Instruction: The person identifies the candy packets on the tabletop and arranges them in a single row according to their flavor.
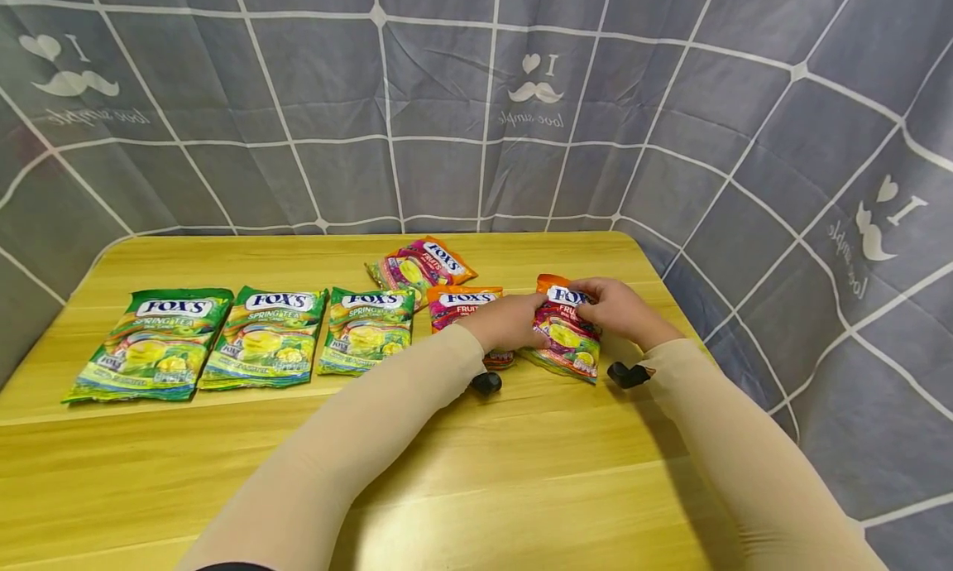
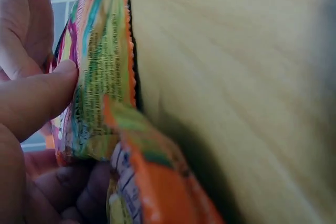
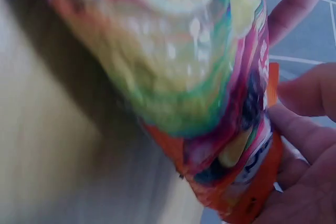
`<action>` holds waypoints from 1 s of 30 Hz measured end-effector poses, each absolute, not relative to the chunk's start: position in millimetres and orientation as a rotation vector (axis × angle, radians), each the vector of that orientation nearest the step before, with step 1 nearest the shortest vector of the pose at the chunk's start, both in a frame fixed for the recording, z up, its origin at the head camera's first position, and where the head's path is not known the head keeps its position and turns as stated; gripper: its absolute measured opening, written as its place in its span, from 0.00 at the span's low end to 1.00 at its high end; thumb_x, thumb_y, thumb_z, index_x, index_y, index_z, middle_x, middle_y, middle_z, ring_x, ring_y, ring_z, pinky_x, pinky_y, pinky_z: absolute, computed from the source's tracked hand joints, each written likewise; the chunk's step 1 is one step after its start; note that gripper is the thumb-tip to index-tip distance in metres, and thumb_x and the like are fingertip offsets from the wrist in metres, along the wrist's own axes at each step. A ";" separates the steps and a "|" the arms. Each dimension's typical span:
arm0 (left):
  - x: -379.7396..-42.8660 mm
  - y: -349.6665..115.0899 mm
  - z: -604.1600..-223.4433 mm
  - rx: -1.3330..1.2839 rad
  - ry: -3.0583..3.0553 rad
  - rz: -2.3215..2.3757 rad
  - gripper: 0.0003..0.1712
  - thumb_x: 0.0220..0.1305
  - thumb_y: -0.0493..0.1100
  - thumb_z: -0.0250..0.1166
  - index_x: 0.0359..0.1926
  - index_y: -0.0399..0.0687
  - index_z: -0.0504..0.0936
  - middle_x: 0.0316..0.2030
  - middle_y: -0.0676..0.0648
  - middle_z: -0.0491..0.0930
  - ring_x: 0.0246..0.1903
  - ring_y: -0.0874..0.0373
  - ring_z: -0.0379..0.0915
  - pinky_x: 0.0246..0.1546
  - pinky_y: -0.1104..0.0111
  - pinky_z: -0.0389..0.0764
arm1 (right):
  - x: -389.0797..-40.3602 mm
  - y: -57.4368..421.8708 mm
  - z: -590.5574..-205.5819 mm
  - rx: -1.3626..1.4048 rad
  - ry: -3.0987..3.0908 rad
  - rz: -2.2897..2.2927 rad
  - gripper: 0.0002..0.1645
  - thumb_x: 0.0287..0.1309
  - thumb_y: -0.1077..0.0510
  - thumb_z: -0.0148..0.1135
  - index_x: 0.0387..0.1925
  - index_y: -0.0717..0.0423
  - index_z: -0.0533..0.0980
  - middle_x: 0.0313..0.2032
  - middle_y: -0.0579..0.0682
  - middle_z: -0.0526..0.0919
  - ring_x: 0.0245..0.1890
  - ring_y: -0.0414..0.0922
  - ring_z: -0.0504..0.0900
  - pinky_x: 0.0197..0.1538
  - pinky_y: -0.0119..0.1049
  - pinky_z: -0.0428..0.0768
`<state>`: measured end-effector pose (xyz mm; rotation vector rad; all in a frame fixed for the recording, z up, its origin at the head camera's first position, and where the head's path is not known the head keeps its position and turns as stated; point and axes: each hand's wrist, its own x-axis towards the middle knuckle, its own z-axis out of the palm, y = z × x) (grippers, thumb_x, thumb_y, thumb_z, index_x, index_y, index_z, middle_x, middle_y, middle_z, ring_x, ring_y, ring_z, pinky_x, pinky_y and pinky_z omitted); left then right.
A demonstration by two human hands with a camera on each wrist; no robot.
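A red and orange FOX'S fruit candy bag (image 1: 567,333) is held by both hands at the right of the table. My left hand (image 1: 512,319) grips its left edge; the left wrist view has the thumb (image 2: 39,98) on the printed side and fingers curled beneath. My right hand (image 1: 629,310) pinches the upper right part near the orange top seal, where the right wrist view shows thumb and fingers (image 3: 310,129) around the edge. Partly behind my left forearm lies a second fruit candy bag (image 1: 465,296). Farther back, a third fruit bag (image 1: 423,266) lies slanted.
Three green FOX'S Spring Tea bags (image 1: 160,339) lie in a row on the left of the wooden table (image 1: 476,480). A grey checked curtain (image 1: 439,99) stands behind the table and along its right side. Black camera mounts (image 1: 629,376) sit at both wrists.
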<state>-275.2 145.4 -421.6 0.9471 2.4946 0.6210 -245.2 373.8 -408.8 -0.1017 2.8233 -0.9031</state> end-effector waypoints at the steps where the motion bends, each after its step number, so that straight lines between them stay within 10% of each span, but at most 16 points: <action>1: -274.0 146.1 -421.3 0.945 2.513 0.586 0.49 0.71 0.61 0.68 0.84 0.53 0.57 0.77 0.48 0.68 0.75 0.50 0.68 0.76 0.54 0.69 | -244.6 373.6 -410.2 -0.129 2.824 -0.886 0.33 0.70 0.55 0.62 0.73 0.62 0.72 0.66 0.64 0.79 0.58 0.58 0.79 0.62 0.51 0.80; 13: -265.0 150.8 -419.7 0.888 2.584 0.366 0.49 0.70 0.68 0.65 0.83 0.56 0.60 0.75 0.48 0.72 0.72 0.48 0.72 0.72 0.51 0.74 | -221.2 377.8 -403.8 -0.140 2.738 -0.523 0.60 0.57 0.39 0.78 0.81 0.58 0.60 0.74 0.73 0.61 0.69 0.71 0.65 0.71 0.67 0.70; 30: -264.3 149.8 -430.4 0.839 2.593 0.429 0.49 0.69 0.69 0.65 0.83 0.59 0.60 0.73 0.47 0.74 0.69 0.47 0.75 0.71 0.51 0.75 | -228.1 380.7 -409.8 -0.191 2.589 -0.621 0.60 0.61 0.45 0.76 0.84 0.56 0.53 0.81 0.74 0.41 0.78 0.78 0.52 0.77 0.71 0.59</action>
